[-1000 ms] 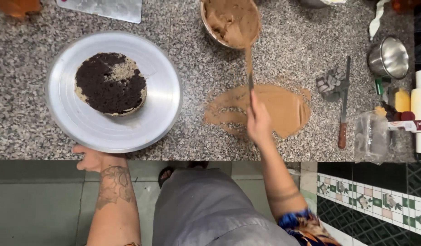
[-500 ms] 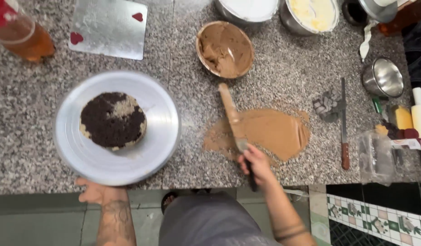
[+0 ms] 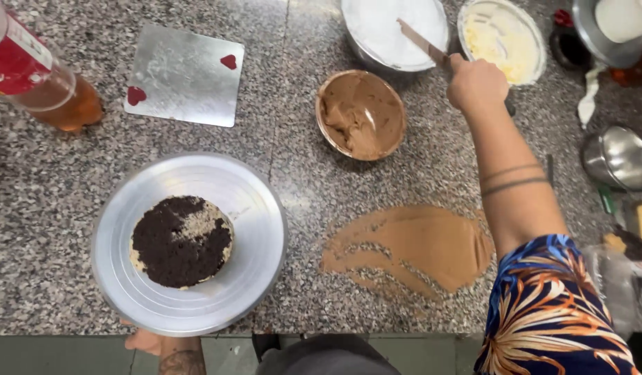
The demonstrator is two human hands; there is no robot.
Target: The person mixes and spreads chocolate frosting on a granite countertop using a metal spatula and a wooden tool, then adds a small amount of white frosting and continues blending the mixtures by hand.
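One spatula (image 3: 421,42) is in play, gripped in the clenched fingers of the right hand (image 3: 476,83) near the counter's far edge; its blade slants out over the rim of a bowl of white cream (image 3: 394,28). The left hand (image 3: 154,340) sits at the near edge, just under the round metal tray (image 3: 255,229), touching its rim; whether those fingers grasp it or only steady it I cannot tell, as the tray hides most of them.

Three filled bowls stand on the counter (image 3: 50,208): the white one, a bowl of pale yellow cream (image 3: 501,42) beside it toward the far right corner, and a bowl of brown cream (image 3: 361,114) nearer the middle. An empty steel cup (image 3: 618,158) sits at the right edge. One cake layer (image 3: 182,241), dark crumb on top with a pale patch, lies on the tray. One smear of brown cream (image 3: 411,250) is spread straight on the stone toward the near edge, right of the tray.

A square silver board (image 3: 186,76) with two red hearts lies toward the far left, and one bottle of amber liquid (image 3: 36,83) lies at the far left corner. The right forearm crosses above the right end of the smear.
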